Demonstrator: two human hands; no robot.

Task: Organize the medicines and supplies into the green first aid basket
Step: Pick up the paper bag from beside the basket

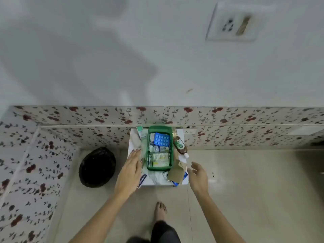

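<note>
The green basket [150, 167] stands on a small white table [134, 137] against the wall. Inside it lie a blue blister pack [162, 139], small boxes and a pale packet [161, 159]. A brown bottle [180, 145] lies just right of the basket. A green-white box [141, 132] sits at its far left corner. A brown paper piece [177, 172] and a blue packet [183, 178] lie at the front right. My left hand [129, 170] is flat with fingers apart beside the basket's left wall, over a strip [141, 180]. My right hand [199, 176] hovers open off the table's right edge.
A black bin [97, 167] stands on the tiled floor left of the table. Flowered wall panels run behind and to the left. A wall socket [233, 21] is high up on the right. My bare foot [160, 210] is on the floor below the table.
</note>
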